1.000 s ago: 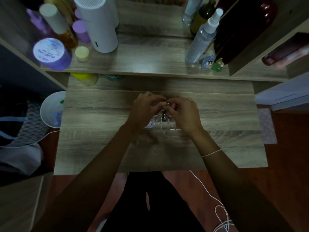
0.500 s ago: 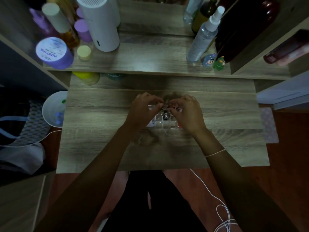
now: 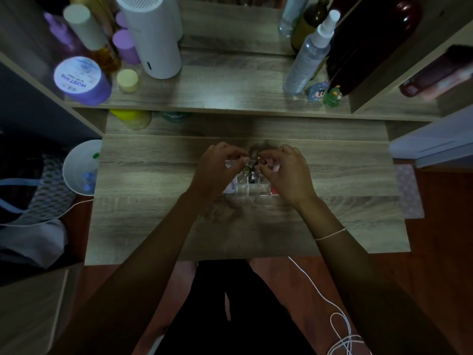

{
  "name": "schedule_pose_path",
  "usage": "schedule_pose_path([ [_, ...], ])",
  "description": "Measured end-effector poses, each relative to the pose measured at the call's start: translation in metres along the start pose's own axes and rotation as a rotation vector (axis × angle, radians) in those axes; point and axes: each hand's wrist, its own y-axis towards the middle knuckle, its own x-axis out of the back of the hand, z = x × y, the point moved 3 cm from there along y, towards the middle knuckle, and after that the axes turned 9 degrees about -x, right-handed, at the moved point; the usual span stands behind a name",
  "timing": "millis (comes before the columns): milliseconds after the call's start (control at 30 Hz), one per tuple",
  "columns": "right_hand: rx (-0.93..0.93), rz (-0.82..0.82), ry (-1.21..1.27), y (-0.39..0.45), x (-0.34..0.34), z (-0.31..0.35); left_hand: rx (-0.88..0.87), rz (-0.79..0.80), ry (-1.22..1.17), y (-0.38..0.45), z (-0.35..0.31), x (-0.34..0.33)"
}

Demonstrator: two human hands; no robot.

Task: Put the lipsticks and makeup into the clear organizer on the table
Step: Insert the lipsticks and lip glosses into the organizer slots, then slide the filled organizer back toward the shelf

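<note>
The clear organizer (image 3: 252, 188) sits in the middle of the wooden table (image 3: 153, 213), with small square compartments at its front. A dark lipstick (image 3: 253, 176) stands in one compartment. A white tube with lettering (image 3: 231, 187) lies at the organizer's left edge. My left hand (image 3: 217, 170) and my right hand (image 3: 284, 172) hover over the organizer's back half, fingers curled and pinched toward each other. Something small and pinkish (image 3: 266, 161) shows at my right fingertips; whether either hand holds an item is hidden by the dim light.
A raised shelf behind holds a white cylinder (image 3: 151, 37), a purple jar (image 3: 80, 80), a small yellow-capped jar (image 3: 127, 79), a clear spray bottle (image 3: 307, 57) and two small figurines (image 3: 326, 92). A white bin (image 3: 79, 170) stands left of the table. A white cable (image 3: 340, 321) lies on the floor.
Both hands have drifted slightly toward the back of the organizer and their fingertips have parted a little. The organizer has not moved.
</note>
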Motion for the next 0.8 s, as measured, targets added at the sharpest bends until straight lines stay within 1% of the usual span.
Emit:
schedule_pose_path([
  [67,0.005,0.002,0.011,-0.002,0.001,-0.001,0.0,-0.003,-0.006,0.0,-0.002,0.002],
  [133,0.012,-0.044,0.076,-0.006,0.005,-0.003,0.003,-0.032,-0.028,0.0,-0.004,0.006],
  [167,0.013,-0.098,0.139,-0.01,0.009,-0.005,0.005,-0.065,-0.028,-0.002,-0.005,0.008],
  [233,-0.004,-0.258,0.264,-0.021,0.02,-0.015,0.027,-0.158,-0.001,-0.009,-0.003,0.015],
  [267,-0.034,-0.349,0.313,-0.027,0.025,-0.022,0.056,-0.206,0.016,-0.016,-0.002,0.017],
  [333,-0.156,-0.5,0.395,-0.042,0.027,-0.044,0.139,-0.279,0.041,-0.036,0.001,0.018],
  [367,-0.237,-0.54,0.426,-0.048,0.024,-0.057,0.186,-0.305,0.042,-0.047,0.002,0.017],
  [400,-0.319,-0.545,0.441,-0.055,0.019,-0.069,0.227,-0.314,0.035,-0.06,0.003,0.014],
  [433,-0.393,-0.517,0.437,-0.06,0.011,-0.082,0.257,-0.301,0.018,-0.071,0.004,0.01],
  [500,-0.482,-0.375,0.403,-0.069,-0.005,-0.098,0.3,-0.228,-0.027,-0.091,0.006,-0.001],
  [567,-0.467,-0.217,0.387,-0.075,-0.019,-0.101,0.375,-0.165,-0.078,-0.102,0.012,-0.013],
  [633,-0.401,-0.119,0.347,-0.078,-0.03,-0.098,0.464,-0.105,-0.119,-0.107,0.019,-0.025],
  [700,-0.403,-0.087,0.301,-0.079,-0.037,-0.098,0.48,-0.054,-0.165,-0.108,0.026,-0.03],
  [800,-0.426,-0.104,0.284,-0.079,-0.04,-0.1,0.371,-0.06,-0.206,-0.104,0.027,-0.027],
])
